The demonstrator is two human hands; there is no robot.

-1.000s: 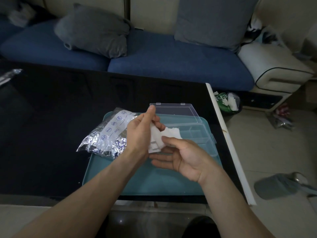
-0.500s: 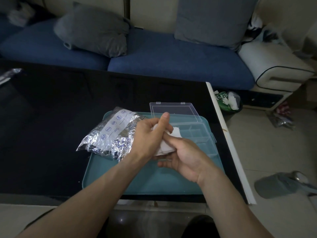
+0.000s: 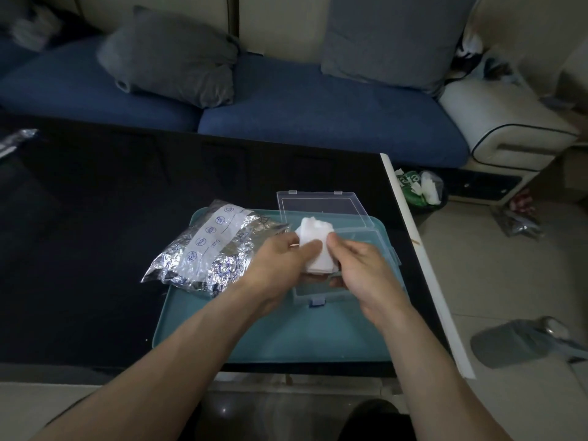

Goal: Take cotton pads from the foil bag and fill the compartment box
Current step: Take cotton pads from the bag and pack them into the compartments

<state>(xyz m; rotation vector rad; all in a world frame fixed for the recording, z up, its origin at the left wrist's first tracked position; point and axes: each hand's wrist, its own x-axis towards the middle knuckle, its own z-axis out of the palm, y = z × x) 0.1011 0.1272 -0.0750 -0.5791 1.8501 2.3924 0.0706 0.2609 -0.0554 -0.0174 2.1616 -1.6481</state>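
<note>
**Both hands hold a stack of cotton pads over the open box**

Nearest to you, your two bare forearms reach forward from the bottom edge and meet over a teal tray [image 3: 222,338] on a black table [image 3: 95,218].

Your left hand [image 3: 273,262] grips the stack of cotton pads [image 3: 315,246] from the left, with the thumb lying across the front of the stack. Your right hand [image 3: 359,268] grips the same stack from the right, with fingers curled under it and the thumb on top. Neither hand is free.

The step in hand looks like squaring up or separating pads already taken out, just before placing them. The next move likely calls for lowering the stack into a compartment, or peeling off a few pads to fit one. You may need one hand to let go so that the other can guide them in.

The pads are white, soft and roughly square, stacked slightly fanned so that the top corners do not line up. They are raised above the clear box [image 3: 375,246], which sits directly beneath and behind your hands on the tray. Your hands hide most of its compartments, so you cannot tell how full it is. Its clear lid [image 3: 321,206] lies open and tipped back on the far side.

Left of your hands, the crinkled silver foil bag [image 3: 206,253] lies on the tray's left edge, partly over the table.

Beyond the table is a blue sofa [image 3: 318,116] with grey cushions.
</note>
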